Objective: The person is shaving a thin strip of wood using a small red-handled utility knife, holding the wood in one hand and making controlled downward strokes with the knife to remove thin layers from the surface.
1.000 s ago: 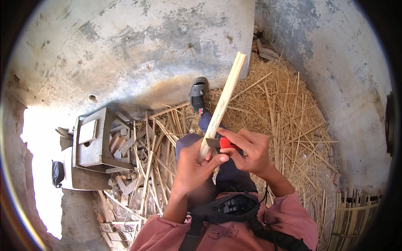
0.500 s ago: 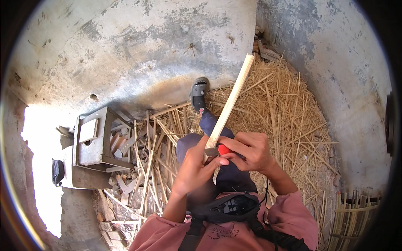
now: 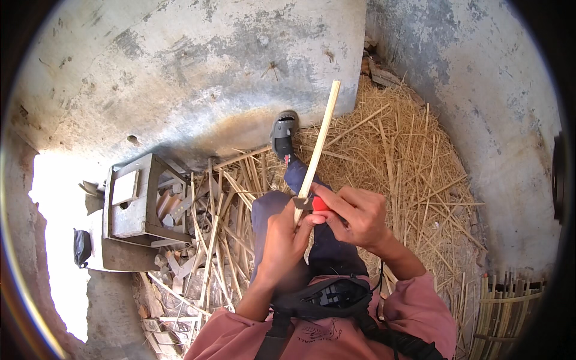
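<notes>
A long, pale strip of split wood or bamboo rises from my hands and leans slightly to the right toward its far end. Around its near end my left hand is closed. My right hand grips a knife by its red handle. The knife's short dark blade lies across the strip, touching it just above my left fingers. Part of the handle is hidden by my right fingers. Both hands are over my dark-trousered legs.
Straw-like shavings cover the floor ahead and right. Loose sticks and rubble lie to the left, beside a wooden box frame. A slatted bundle stands at lower right. Worn walls close in the far side.
The strip's far end has swung left, and the strip now shows a narrower side. The knife and right hand have shifted slightly; the blade now crosses the strip a little higher.
</notes>
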{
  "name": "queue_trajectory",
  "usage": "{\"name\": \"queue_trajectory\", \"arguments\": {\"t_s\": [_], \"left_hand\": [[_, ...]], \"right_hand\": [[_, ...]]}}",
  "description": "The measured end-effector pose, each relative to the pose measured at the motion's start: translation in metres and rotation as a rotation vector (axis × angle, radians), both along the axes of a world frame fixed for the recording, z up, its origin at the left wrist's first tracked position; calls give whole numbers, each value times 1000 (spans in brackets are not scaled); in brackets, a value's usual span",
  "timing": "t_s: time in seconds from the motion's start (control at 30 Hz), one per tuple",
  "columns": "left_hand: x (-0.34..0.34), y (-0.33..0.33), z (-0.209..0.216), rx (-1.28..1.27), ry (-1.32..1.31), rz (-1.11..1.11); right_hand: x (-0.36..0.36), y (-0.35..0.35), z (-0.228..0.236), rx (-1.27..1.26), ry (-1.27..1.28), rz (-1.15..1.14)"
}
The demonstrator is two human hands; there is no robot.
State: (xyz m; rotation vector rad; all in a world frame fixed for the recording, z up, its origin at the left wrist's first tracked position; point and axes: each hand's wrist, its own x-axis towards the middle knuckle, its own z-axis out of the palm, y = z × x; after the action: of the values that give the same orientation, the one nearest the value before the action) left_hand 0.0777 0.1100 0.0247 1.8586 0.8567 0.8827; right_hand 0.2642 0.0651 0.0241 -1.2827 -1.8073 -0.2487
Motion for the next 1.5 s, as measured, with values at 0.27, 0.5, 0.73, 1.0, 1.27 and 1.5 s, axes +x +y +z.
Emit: {"name": "queue_trajectory", "arguments": {"t_s": [0.27, 0.5, 0.73, 1.0, 1.27, 1.5], "left_hand": [[0, 1, 8, -48, -20, 3], [-8, 5, 4, 48, -116, -44], [-12, 11, -3, -98, -132, -185], [-7, 6, -2, 57, -54, -72], [4, -5, 1, 57, -9, 90], [-7, 4, -5, -58, -110, -6]], "right_hand": [[-6, 4, -2, 2, 106, -37], [4, 6, -1, -16, 16, 99], [5, 4, 4, -12, -27, 116], [2, 3, 5, 8, -50, 57], [-4, 3, 4, -4, 6, -30], [-5, 9, -1, 1, 124, -32]]}}
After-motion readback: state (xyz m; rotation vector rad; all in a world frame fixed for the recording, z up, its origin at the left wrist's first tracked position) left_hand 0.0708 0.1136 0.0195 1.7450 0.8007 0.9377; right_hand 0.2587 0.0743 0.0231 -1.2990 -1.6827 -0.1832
